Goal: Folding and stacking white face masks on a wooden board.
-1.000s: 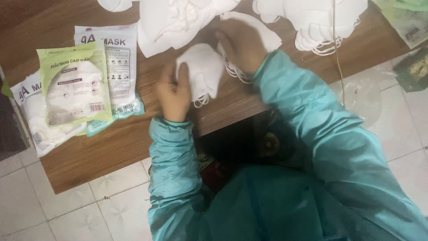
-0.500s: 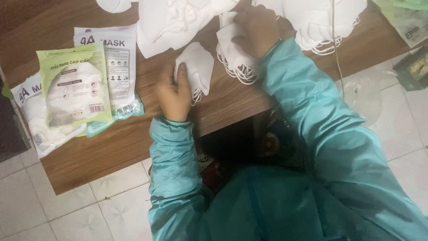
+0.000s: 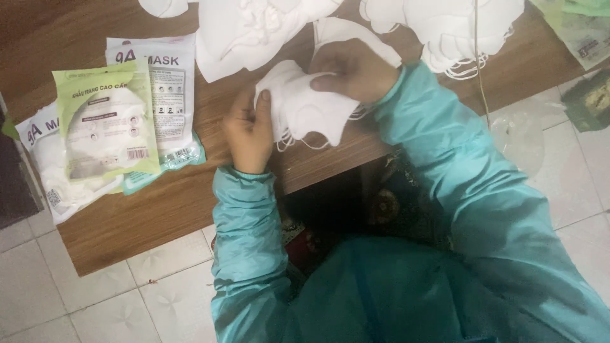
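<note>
Head view: both hands [image 3: 249,130] [image 3: 356,70] hold white masks [image 3: 305,105], long axis left-right.

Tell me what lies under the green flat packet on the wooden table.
Under the green flat packet lie two white mask packets, overlapping on the brown wooden table. Their middle parts are covered.

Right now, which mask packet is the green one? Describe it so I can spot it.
On the wooden table, left of the person's left hand, lies a fan of flat packets. The green packet sits on top; its neighbours underneath are white.
</note>
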